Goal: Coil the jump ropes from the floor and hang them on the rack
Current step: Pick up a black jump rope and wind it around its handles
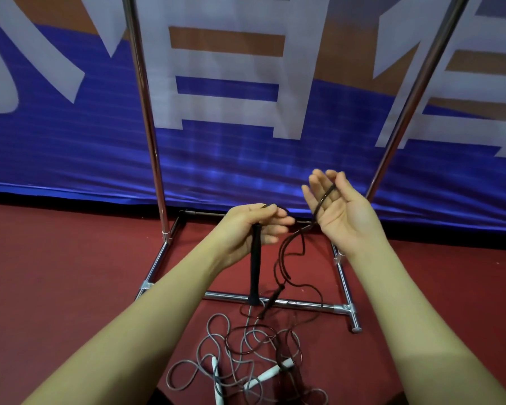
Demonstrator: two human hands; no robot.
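My left hand [254,229] grips the top of a black jump rope handle [254,273], which hangs straight down. The dark cord [292,252] of that rope runs from the left hand up across my right hand [338,210]. The right palm faces up with fingers straight, and the cord lies between thumb and fingers. From there the cord drops in loops to the floor, where its second black handle [270,302] hangs near the rack's base bar. A grey rope with white handles [263,375] lies tangled on the red floor below my arms.
The chrome rack [151,127] stands in front of me with two uprights and a floor frame [304,304]. Behind it hangs a blue, white and orange banner [231,112]. The red floor [56,258] stretches left and right.
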